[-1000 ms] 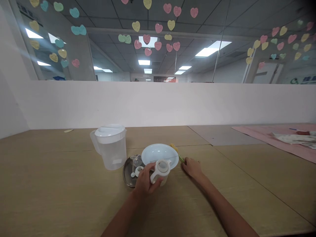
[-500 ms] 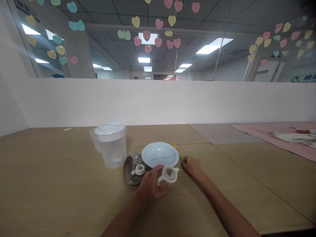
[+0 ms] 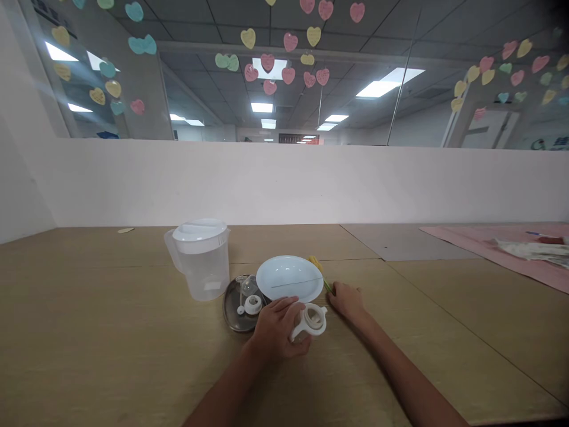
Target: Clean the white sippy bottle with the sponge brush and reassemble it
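Observation:
My left hand (image 3: 280,329) is closed around a clear baby bottle (image 3: 313,320) with a white handled collar. The bottle is tilted, its open mouth facing up and toward me. My right hand (image 3: 348,299) grips the green handle of a brush (image 3: 316,264) whose yellow head lies by the bowl's right rim. A white bowl (image 3: 284,270) stands just beyond both hands, with a thin wire-like rod (image 3: 297,283) across it. Left of my left hand, a round metal tray (image 3: 232,317) carries a white ring cap (image 3: 253,305), a clear dome-shaped cover (image 3: 249,287) and a straw piece with a small white end.
A lidded translucent pitcher (image 3: 207,267) stands behind the tray on the left. On the far right lies a pink cloth (image 3: 466,237) with a white packet (image 3: 533,250) on it. A white wall (image 3: 284,184) with a window above closes the table's back.
My left hand has moved the baby bottle slightly right and turned it, so its handles point differently. The right hand stays on the brush. The view has shifted a little.

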A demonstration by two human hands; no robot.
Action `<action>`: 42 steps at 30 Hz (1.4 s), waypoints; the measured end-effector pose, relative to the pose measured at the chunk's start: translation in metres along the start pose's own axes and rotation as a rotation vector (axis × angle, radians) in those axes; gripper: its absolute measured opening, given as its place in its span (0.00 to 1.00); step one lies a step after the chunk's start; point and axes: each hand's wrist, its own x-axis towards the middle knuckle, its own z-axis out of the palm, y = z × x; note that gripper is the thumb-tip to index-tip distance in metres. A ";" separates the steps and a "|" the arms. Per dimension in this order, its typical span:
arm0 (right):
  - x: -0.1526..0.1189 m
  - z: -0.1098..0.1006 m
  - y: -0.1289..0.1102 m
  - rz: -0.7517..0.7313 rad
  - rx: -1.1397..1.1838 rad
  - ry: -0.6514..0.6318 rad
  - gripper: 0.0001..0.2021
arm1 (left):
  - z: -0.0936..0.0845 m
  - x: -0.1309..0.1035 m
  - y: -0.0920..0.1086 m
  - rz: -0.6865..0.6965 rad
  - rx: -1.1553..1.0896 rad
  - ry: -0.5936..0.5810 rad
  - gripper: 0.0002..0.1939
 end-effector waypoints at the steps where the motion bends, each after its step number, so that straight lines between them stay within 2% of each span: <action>1: 0.000 0.000 0.000 -0.004 0.001 0.004 0.13 | -0.001 0.001 -0.002 0.023 0.029 0.014 0.22; 4: 0.000 0.001 -0.001 -0.005 0.004 0.009 0.13 | -0.002 0.003 -0.008 0.047 0.058 0.017 0.22; 9: -0.004 -0.004 -0.004 -0.001 0.017 -0.011 0.13 | -0.004 0.002 -0.017 0.033 0.020 -0.050 0.22; 17: -0.006 -0.008 -0.005 -0.001 0.034 -0.015 0.14 | -0.017 0.004 -0.030 0.058 0.063 -0.126 0.18; 19: -0.006 -0.009 -0.005 -0.002 0.035 -0.021 0.14 | -0.020 0.002 -0.040 -0.028 0.165 -0.089 0.15; 22: -0.005 -0.009 -0.005 -0.012 0.041 -0.026 0.15 | -0.024 -0.003 -0.059 -0.314 0.387 -0.070 0.12; 24: -0.005 -0.009 -0.006 -0.023 0.047 -0.027 0.18 | -0.026 -0.007 -0.072 -0.513 0.514 -0.151 0.13; 28: -0.005 -0.009 -0.007 -0.029 0.060 -0.013 0.25 | -0.027 -0.016 -0.089 -0.797 0.648 -0.426 0.13; 31: -0.006 -0.010 -0.008 -0.038 0.071 0.015 0.27 | -0.026 -0.020 -0.095 -0.863 0.630 -0.537 0.13; 37: -0.008 -0.011 -0.007 -0.103 0.170 0.187 0.27 | -0.027 -0.020 -0.095 -0.902 0.589 -0.561 0.12; 42: -0.002 -0.002 -0.004 -0.204 0.264 0.339 0.24 | -0.028 -0.018 -0.094 -0.945 0.564 -0.582 0.12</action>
